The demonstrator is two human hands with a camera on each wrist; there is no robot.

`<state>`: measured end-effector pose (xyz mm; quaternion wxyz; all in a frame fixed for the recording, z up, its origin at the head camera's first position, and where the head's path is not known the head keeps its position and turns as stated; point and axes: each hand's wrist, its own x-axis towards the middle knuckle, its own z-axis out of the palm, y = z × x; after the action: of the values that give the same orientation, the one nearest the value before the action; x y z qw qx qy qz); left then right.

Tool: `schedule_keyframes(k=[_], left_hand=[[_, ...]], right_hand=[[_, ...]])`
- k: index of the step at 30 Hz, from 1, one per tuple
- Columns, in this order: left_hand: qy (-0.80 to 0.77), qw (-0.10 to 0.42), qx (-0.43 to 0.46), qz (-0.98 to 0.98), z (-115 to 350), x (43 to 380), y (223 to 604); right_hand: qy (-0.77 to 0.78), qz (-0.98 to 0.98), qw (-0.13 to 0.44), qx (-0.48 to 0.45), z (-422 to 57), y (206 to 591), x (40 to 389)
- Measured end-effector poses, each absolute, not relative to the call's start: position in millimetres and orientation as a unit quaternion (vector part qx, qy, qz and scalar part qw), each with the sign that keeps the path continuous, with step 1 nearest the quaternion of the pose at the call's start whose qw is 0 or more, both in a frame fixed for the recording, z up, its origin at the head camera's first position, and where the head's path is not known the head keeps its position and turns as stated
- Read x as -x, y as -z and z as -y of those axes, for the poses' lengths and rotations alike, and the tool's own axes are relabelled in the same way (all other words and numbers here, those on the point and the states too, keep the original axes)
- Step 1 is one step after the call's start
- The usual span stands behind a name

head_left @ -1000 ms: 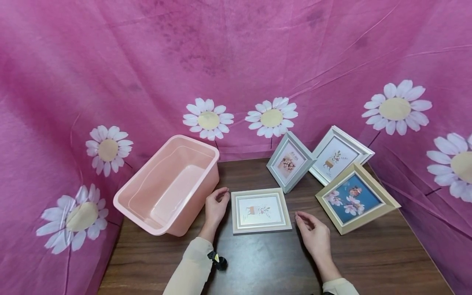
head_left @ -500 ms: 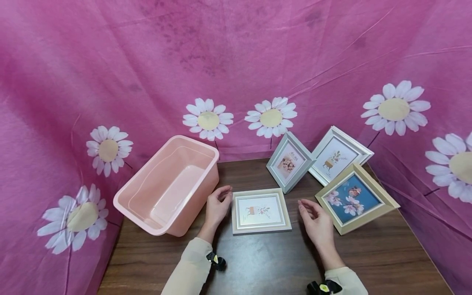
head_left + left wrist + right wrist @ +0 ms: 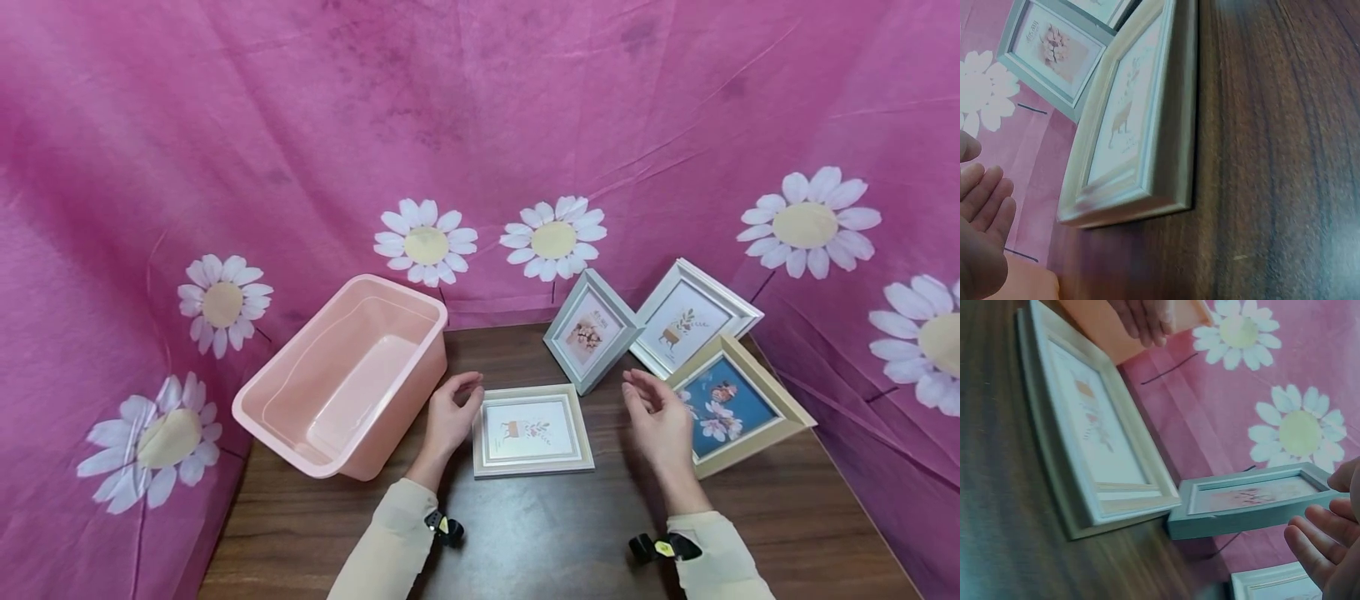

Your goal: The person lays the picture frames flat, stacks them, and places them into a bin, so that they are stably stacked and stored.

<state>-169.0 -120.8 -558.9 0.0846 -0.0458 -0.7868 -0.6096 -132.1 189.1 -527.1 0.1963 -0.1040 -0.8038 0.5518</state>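
A cream picture frame (image 3: 534, 430) with a deer drawing lies flat on the table, face up. My left hand (image 3: 450, 417) is raised beside its left end; in the left wrist view the relaxed fingers (image 3: 988, 203) hold nothing and stand apart from it. To the right, my right hand (image 3: 663, 429) hovers with loosely bent fingers and nothing in them. From the head camera it covers the left corner of a beige picture frame (image 3: 723, 412) with a blue flower print. A grey-blue picture frame (image 3: 592, 331) and a white picture frame (image 3: 684, 321) stand behind.
A pink plastic tub (image 3: 352, 375) stands on the left of the brown wooden table (image 3: 540, 542), close to my left forearm. A magenta cloth (image 3: 480, 125) with white daisies hangs behind and at both sides.
My right hand has moved right and away from me, from beside the cream picture frame to before the beige one. My left hand has shifted slightly right and up. The picture frames stay put.
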Motion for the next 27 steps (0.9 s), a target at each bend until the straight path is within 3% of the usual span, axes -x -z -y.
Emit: schedule_keyframes(k=[16, 27], left_hand=[[0.619, 0.066, 0.058, 0.78, 99.0, 175.9, 544.5], [0.605, 0.055, 0.082, 0.79, 90.2, 180.0, 542.9]], right_hand=[[-0.555, 0.788, 0.245, 0.108, -204.3, 508.4, 158.3], [-0.556, 0.792, 0.229, 0.106, -209.2, 501.7, 177.4]])
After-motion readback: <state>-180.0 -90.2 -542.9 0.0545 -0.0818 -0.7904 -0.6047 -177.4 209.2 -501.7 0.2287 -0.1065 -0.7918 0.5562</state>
